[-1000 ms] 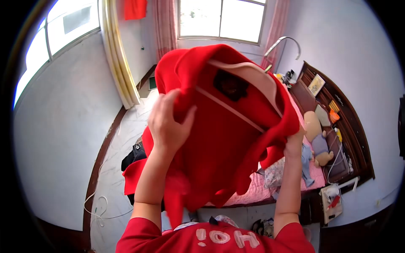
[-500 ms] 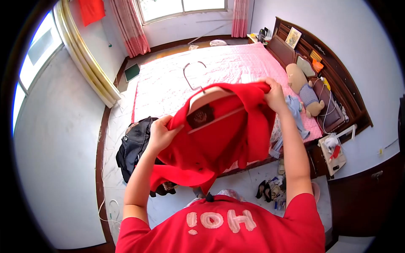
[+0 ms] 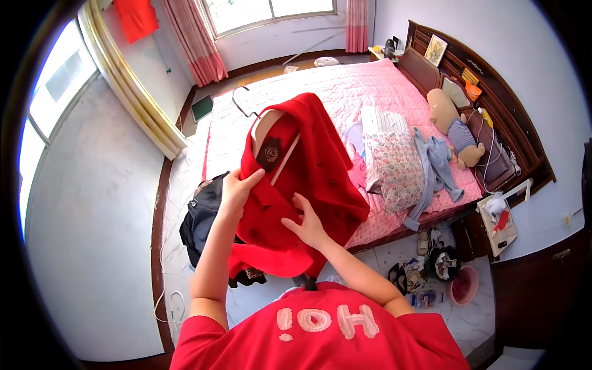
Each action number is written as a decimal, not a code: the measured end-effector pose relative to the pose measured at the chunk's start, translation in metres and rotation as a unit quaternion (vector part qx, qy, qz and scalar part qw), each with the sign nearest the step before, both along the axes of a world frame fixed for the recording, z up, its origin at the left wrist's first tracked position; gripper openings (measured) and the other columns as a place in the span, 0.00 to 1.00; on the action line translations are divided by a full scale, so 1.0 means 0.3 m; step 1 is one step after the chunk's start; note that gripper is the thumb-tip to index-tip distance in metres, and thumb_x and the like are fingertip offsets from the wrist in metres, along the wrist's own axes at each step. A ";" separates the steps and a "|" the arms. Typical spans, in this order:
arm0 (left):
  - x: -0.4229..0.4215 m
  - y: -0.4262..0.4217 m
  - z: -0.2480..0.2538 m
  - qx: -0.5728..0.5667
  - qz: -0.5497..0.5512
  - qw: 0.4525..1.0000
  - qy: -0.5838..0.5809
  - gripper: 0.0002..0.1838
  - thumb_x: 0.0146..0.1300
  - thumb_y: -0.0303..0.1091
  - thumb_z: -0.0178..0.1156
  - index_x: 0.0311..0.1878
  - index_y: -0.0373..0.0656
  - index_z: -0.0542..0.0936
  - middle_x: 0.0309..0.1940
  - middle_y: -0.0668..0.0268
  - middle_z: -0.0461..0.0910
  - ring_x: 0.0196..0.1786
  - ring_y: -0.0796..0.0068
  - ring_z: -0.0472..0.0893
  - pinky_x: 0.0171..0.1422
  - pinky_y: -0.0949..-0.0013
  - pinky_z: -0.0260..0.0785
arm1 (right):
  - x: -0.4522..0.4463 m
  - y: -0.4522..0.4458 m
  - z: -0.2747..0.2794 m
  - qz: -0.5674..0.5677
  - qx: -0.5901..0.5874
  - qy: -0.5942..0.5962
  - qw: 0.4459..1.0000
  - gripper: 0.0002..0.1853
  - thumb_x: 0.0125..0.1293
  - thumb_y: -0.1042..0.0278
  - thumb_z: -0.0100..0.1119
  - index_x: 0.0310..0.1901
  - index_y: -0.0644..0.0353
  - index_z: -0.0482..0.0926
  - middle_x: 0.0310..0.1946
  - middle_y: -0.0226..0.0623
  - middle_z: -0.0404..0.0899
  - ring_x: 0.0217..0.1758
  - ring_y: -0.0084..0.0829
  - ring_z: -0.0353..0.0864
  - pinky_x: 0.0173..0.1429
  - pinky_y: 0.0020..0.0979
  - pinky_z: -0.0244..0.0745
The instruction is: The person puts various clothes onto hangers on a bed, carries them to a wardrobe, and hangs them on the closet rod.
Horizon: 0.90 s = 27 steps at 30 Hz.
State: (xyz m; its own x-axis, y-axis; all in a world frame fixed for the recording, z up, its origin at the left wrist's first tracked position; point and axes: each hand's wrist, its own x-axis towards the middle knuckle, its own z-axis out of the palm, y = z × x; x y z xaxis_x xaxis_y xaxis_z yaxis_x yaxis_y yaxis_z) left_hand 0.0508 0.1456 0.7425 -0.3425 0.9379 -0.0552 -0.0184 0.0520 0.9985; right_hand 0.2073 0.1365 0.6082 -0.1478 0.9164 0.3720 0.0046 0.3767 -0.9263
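A red coat (image 3: 327, 179) hangs on a white hanger (image 3: 265, 129) with a metal hook, held up over the near side of the bed. A dark label with a crest shows inside its collar. My left hand (image 3: 237, 192) grips the coat at its left edge, thumb over the cloth and fingers partly hidden behind it. My right hand (image 3: 306, 226) is in front of the coat's lower middle, its fingers spread. Whether its fingertips touch the cloth, I cannot tell. Dark clothing (image 3: 206, 209) lies to the left, behind my left forearm.
The bed (image 3: 333, 80) has a pink quilt. On it are a patterned pillow (image 3: 398, 166), blue clothing (image 3: 438, 169) and a plush toy (image 3: 456, 129). Shoes (image 3: 398, 277), a black bin (image 3: 444, 262) and a pink basin (image 3: 464, 287) stand on the floor at right.
My right hand has let go of the coat's right shoulder and moved down and left, to the coat's front. The coat has tilted and swung left, uncovering the pillow.
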 end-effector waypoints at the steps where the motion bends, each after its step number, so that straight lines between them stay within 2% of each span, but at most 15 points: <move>1: 0.007 -0.004 -0.003 -0.006 -0.011 1.000 0.014 0.14 0.55 0.36 0.68 0.37 0.34 0.79 0.30 0.64 0.81 0.30 0.78 0.80 0.36 0.75 0.73 | -0.008 0.008 -0.011 -0.052 0.009 0.016 0.998 0.20 0.54 0.63 0.65 0.47 0.63 0.78 0.38 0.45 0.81 0.43 0.41 0.81 0.52 0.36 0.73; 2: 0.017 -0.010 -0.003 -0.007 -0.012 1.000 0.016 0.14 0.55 0.36 0.68 0.37 0.34 0.79 0.30 0.64 0.81 0.30 0.78 0.80 0.36 0.75 0.73 | -0.015 0.016 -0.022 -0.105 0.018 0.030 0.994 0.19 0.54 0.63 0.65 0.46 0.63 0.78 0.37 0.45 0.82 0.43 0.42 0.81 0.51 0.36 0.73; 4: 0.037 -0.022 -0.001 -0.034 -0.021 0.998 0.052 0.15 0.55 0.37 0.69 0.37 0.35 0.79 0.29 0.66 0.81 0.31 0.79 0.79 0.36 0.75 0.72 | 0.026 0.072 -0.021 0.151 -0.068 -0.137 0.977 0.17 0.52 0.65 0.65 0.44 0.61 0.79 0.41 0.49 0.79 0.47 0.45 0.79 0.52 0.37 0.73; 6: 0.033 -0.024 -0.004 -0.042 -0.024 0.997 0.060 0.15 0.58 0.40 0.66 0.36 0.36 0.79 0.28 0.67 0.80 0.30 0.79 0.79 0.35 0.76 0.71 | 0.043 0.139 -0.020 0.051 0.000 -0.179 0.983 0.13 0.53 0.70 0.62 0.41 0.58 0.80 0.36 0.47 0.79 0.42 0.48 0.79 0.47 0.39 0.74; 10: 0.027 -0.021 -0.030 -0.045 -0.014 0.991 -0.123 0.16 0.63 0.44 0.56 0.38 0.37 0.78 0.31 0.66 0.80 0.32 0.78 0.79 0.38 0.75 0.71 | 0.114 0.244 0.043 -0.083 -0.026 -0.038 0.995 0.06 0.55 0.74 0.60 0.35 0.61 0.81 0.30 0.42 0.78 0.32 0.36 0.79 0.39 0.33 0.74; 11: 0.027 -0.019 -0.039 -0.058 0.000 0.984 -0.170 0.15 0.62 0.42 0.56 0.37 0.37 0.78 0.31 0.66 0.80 0.33 0.77 0.79 0.39 0.74 0.71 | 0.115 0.252 0.037 -0.157 0.040 -0.003 0.987 0.05 0.56 0.74 0.60 0.34 0.62 0.80 0.28 0.41 0.77 0.28 0.32 0.77 0.35 0.31 0.73; 12: 0.025 -0.017 -0.050 -0.070 0.014 0.974 -0.216 0.14 0.61 0.41 0.57 0.37 0.38 0.78 0.32 0.65 0.80 0.35 0.77 0.79 0.41 0.73 0.71 | 0.124 0.244 0.035 -0.187 -0.023 0.014 0.982 0.04 0.57 0.75 0.60 0.34 0.63 0.76 0.29 0.41 0.77 0.26 0.32 0.76 0.32 0.30 0.72; 14: 0.013 -0.009 -0.102 -0.073 0.028 0.974 -0.215 0.12 0.60 0.39 0.56 0.35 0.39 0.78 0.31 0.67 0.79 0.36 0.77 0.77 0.44 0.73 0.69 | 0.131 0.186 0.068 -0.177 -0.070 0.032 0.981 0.06 0.58 0.76 0.60 0.32 0.63 0.72 0.25 0.37 0.76 0.24 0.28 0.76 0.29 0.29 0.71; 16: 0.001 0.000 -0.172 -0.063 0.032 0.988 -0.138 0.12 0.61 0.41 0.56 0.35 0.40 0.78 0.31 0.68 0.78 0.36 0.79 0.76 0.44 0.74 0.67 | 0.101 0.068 0.149 -0.048 -0.139 0.125 0.981 0.07 0.61 0.73 0.59 0.32 0.63 0.71 0.19 0.30 0.75 0.22 0.21 0.75 0.26 0.26 0.70; 17: 0.003 0.002 -0.203 -0.054 0.034 0.992 -0.110 0.14 0.62 0.42 0.55 0.36 0.39 0.78 0.31 0.69 0.77 0.35 0.80 0.74 0.43 0.74 0.66 | 0.076 0.031 0.122 0.012 -0.114 0.100 0.988 0.05 0.63 0.73 0.57 0.36 0.64 0.73 0.25 0.28 0.76 0.26 0.18 0.76 0.30 0.22 0.75; 18: 0.020 -0.002 -0.215 -0.060 0.034 0.991 -0.112 0.14 0.62 0.42 0.55 0.36 0.39 0.78 0.31 0.69 0.77 0.35 0.80 0.74 0.43 0.74 0.66 | 0.066 -0.010 0.151 0.065 -0.125 0.064 0.988 0.12 0.65 0.69 0.57 0.46 0.66 0.73 0.36 0.37 0.79 0.38 0.24 0.79 0.44 0.25 0.76; 20: 0.068 0.000 -0.238 -0.016 0.073 0.989 -0.131 0.16 0.64 0.43 0.53 0.38 0.37 0.78 0.33 0.69 0.77 0.35 0.80 0.73 0.43 0.75 0.66 | 0.007 -0.039 0.146 0.068 -0.108 0.082 0.988 0.24 0.64 0.59 0.58 0.55 0.67 0.68 0.50 0.49 0.73 0.53 0.36 0.74 0.49 0.31 0.73; 21: 0.084 -0.011 -0.268 -0.004 0.048 0.990 -0.131 0.18 0.67 0.44 0.48 0.41 0.36 0.78 0.36 0.66 0.78 0.37 0.78 0.74 0.45 0.73 0.66 | 0.001 -0.034 0.131 0.068 -0.110 0.079 0.988 0.24 0.64 0.59 0.58 0.55 0.67 0.68 0.50 0.49 0.73 0.53 0.36 0.74 0.49 0.31 0.73; 23: 0.175 -0.046 -0.261 0.004 0.039 0.995 -0.087 0.21 0.71 0.43 0.41 0.44 0.34 0.77 0.40 0.61 0.78 0.42 0.72 0.76 0.51 0.69 0.66 | -0.031 -0.002 0.086 0.006 -0.071 -0.036 0.997 0.30 0.64 0.54 0.57 0.60 0.67 0.64 0.59 0.53 0.64 0.62 0.41 0.67 0.52 0.34 0.72; 27: 0.262 -0.118 -0.461 0.026 0.027 0.999 -0.001 0.22 0.73 0.41 0.35 0.46 0.33 0.75 0.44 0.55 0.78 0.49 0.66 0.75 0.56 0.67 0.65 | -0.033 0.065 0.022 -0.030 -0.193 0.073 0.978 0.23 0.56 0.71 0.61 0.53 0.69 0.67 0.43 0.47 0.76 0.44 0.35 0.78 0.49 0.32 0.73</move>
